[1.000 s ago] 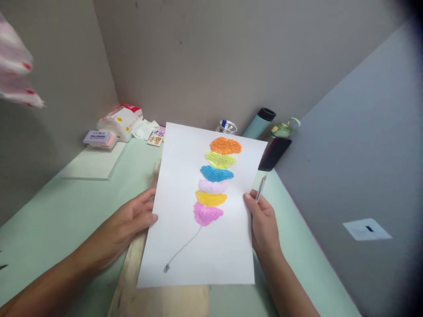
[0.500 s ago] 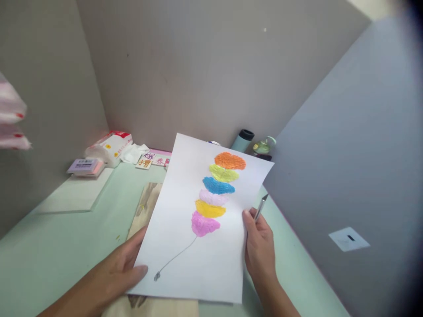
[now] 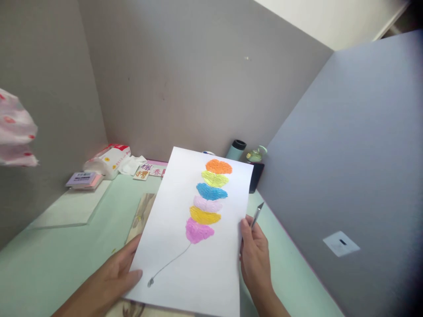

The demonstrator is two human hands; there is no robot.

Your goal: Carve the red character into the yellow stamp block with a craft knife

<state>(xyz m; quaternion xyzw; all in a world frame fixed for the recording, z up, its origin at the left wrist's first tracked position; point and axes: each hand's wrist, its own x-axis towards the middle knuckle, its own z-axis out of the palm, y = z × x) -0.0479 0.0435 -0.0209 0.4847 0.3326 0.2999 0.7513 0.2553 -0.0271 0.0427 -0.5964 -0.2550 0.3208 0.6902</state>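
You hold one sheet of paper (image 3: pixel 198 246) tilted up off the desk (image 3: pixel 59 259), above a wooden board (image 3: pixel 142 213). Your left hand (image 3: pixel 115 277) pinches the sheet's lower left edge, thumb on top, fingers hidden beneath. Your right hand (image 3: pixel 254 251) is closed on the sheet's right edge and also grips one pen (image 3: pixel 257 214), tip pointing up past the paper. On the sheet: six coloured hearts (image 3: pixel 208 200) stacked in a column, one pencil line trailing below them. It looks like the drawing is being held up for inspection; setting it down would call for lowering it flat onto the board. Behind the sheet: one bottle (image 3: pixel 235 149), one tissue pack (image 3: pixel 107 160).
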